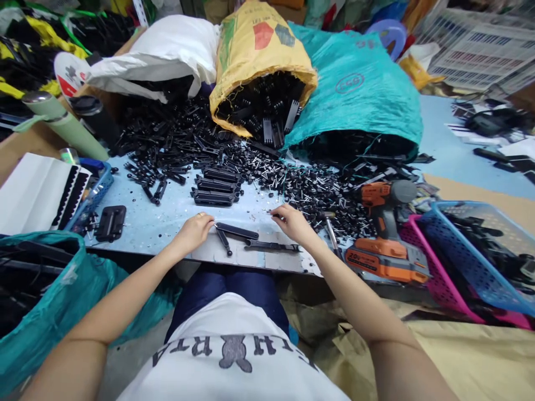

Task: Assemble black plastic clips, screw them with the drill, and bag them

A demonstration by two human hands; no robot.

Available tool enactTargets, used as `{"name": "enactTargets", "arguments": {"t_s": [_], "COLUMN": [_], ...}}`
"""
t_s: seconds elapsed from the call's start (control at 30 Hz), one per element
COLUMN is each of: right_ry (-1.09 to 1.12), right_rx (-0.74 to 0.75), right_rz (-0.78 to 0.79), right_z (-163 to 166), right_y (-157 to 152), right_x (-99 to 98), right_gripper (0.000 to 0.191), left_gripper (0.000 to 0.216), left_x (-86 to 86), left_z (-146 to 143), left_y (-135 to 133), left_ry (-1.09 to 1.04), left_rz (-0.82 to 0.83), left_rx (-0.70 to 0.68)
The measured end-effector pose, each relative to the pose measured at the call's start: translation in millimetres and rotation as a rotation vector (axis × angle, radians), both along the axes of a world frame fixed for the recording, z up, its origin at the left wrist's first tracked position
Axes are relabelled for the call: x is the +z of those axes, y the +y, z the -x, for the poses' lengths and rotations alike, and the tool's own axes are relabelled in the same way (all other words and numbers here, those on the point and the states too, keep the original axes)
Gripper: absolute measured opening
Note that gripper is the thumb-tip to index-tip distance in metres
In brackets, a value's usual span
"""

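My left hand (pixel 197 231) pinches the near-left end of a black plastic arm (pixel 237 230), where a shorter black strut (pixel 223 242) meets it in a V. A tiny bright spot shows at those fingertips. My right hand (pixel 293 224) is closed in a pinch at the edge of the screw pile, and a small dark piece shows at its fingertips, too small to name. Between the hands, a second slim black plastic part (pixel 271 245) lies along the table's front edge. Beyond them sits a stack of black plastic assemblies (pixel 215 192).
Loose black-headed screws (pixel 309 186) spread across the middle. Yellow (pixel 267 39), white (pixel 167 42) and teal (pixel 355 83) sacks stand behind. An orange cordless drill (pixel 384 256) and a hammer (pixel 331 231) lie right, beside a blue basket (pixel 480 262). A black plate (pixel 111 223) lies left.
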State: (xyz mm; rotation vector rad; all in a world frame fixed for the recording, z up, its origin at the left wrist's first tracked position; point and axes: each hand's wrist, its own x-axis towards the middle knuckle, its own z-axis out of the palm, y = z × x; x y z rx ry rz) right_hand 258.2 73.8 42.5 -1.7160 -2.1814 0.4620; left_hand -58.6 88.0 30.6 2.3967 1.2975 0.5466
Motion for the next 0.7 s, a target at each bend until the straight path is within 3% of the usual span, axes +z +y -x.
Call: {"name": "enactTargets", "arguments": {"t_s": [0.27,0.43,0.6,0.7], "right_ry": [0.094,-0.141,-0.441,-0.526], "right_rx": [0.117,0.175,0.354,0.358], "right_rz": [0.224,0.218,0.192,0.193], "right_z": [25.4,43.5,65.2,68.3], "right_y": [-16.7,-16.5,-16.5,-18.1], "right_x": [20.7,27.1,32.0,32.5], "right_gripper": [0.014,0.016,0.022,0.020], "left_gripper": [0.016,0.017,0.019,0.018], "left_x": [-4.5,-3.1,-8.0,-12.9], "left_z": [-20.7,-20.9,-22.9,-24.6], "left_y": [2.5,-0.8,-2.5,-3.5], "left_ry": [0.162,0.222,0.247,0.186], "left_rz": [-0.163,-0.153,-0.140,-0.147], "left_rx": [0.037,-0.052,-0.010,-0.043]}}
